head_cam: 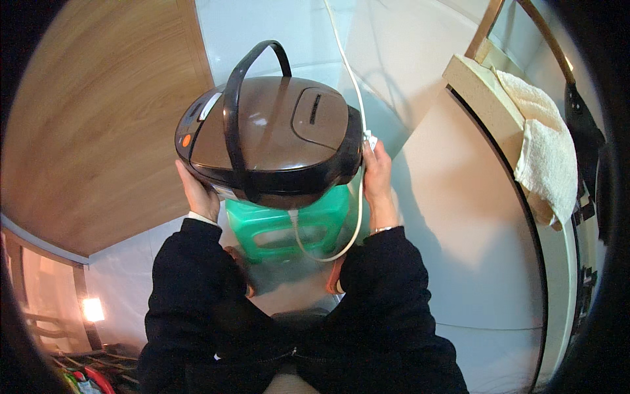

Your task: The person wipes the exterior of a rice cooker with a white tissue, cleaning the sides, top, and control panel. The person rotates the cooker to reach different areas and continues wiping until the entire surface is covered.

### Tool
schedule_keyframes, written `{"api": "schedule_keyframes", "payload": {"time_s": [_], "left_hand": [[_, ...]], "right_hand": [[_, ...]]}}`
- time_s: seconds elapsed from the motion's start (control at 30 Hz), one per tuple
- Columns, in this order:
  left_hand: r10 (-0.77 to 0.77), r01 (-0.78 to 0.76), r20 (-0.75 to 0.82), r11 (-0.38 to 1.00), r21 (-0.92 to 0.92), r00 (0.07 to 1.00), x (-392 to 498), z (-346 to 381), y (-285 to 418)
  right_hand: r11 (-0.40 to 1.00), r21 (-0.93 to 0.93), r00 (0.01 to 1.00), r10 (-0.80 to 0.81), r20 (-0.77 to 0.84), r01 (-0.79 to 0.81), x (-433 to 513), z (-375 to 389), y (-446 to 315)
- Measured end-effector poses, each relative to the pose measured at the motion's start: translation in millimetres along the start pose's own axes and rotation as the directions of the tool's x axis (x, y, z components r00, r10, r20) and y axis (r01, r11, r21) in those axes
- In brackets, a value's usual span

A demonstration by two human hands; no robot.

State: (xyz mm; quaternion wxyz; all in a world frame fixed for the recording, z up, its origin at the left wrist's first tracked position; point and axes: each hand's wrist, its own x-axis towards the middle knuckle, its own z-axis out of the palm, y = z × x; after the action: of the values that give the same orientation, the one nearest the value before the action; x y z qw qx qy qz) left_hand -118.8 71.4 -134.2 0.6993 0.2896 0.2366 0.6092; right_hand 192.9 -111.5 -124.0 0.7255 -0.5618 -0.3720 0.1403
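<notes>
A brown and black rice cooker (270, 128) is between my two hands, its lid shut and its black carrying handle (231, 113) raised. My left hand (199, 194) supports the front end, below the control panel with its orange button (186, 141). At the back end my right hand (378, 170) grips the cooker's side, with a white power cord (358, 207) and a small white tag or plug part beside the thumb. The cord loops down and meets the cooker's underside at a pale connector (294, 216). Beneath it stands a green plastic stool (320, 226); whether they touch is hidden.
A wooden panel (113, 113) rises on the left. On the right runs a pale countertop edge (485, 91) with a cream towel (546, 147) draped over it, above white cabinet fronts (472, 221). The cord also reaches up past the cooker. My feet are partly visible near the stool.
</notes>
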Motion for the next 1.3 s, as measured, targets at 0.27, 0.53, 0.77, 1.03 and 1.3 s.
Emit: {"api": "schedule_keyframes", "payload": {"time_s": [0.27, 0.53, 0.77, 1.03, 1.3], "left_hand": [[-0.047, 0.051, -0.027, 0.976, 0.210, 0.999, -9, -14, 5], [-0.235, 0.229, 0.025, 0.963, 0.139, 0.972, 45, -10, 12], [-0.172, 0.169, 0.040, 0.983, 0.070, 0.984, 10, -7, 7], [-0.029, 0.032, 0.072, 0.999, -0.030, 0.997, -39, -6, -8], [0.013, -0.013, 0.114, 1.000, -0.003, 0.993, -64, -13, -21]], "right_hand": [[0.934, -0.352, 0.979, -0.013, -0.205, -0.062, 5, -5, -15], [0.784, -0.547, 0.913, -0.399, -0.080, 0.295, -73, 31, -57], [0.839, -0.497, 0.943, -0.315, -0.109, 0.222, -40, 38, -40], [0.888, -0.426, 0.933, -0.287, -0.218, 0.173, -5, 43, -21], [0.938, -0.296, 0.937, -0.255, -0.240, 0.179, 11, 35, -8]]}}
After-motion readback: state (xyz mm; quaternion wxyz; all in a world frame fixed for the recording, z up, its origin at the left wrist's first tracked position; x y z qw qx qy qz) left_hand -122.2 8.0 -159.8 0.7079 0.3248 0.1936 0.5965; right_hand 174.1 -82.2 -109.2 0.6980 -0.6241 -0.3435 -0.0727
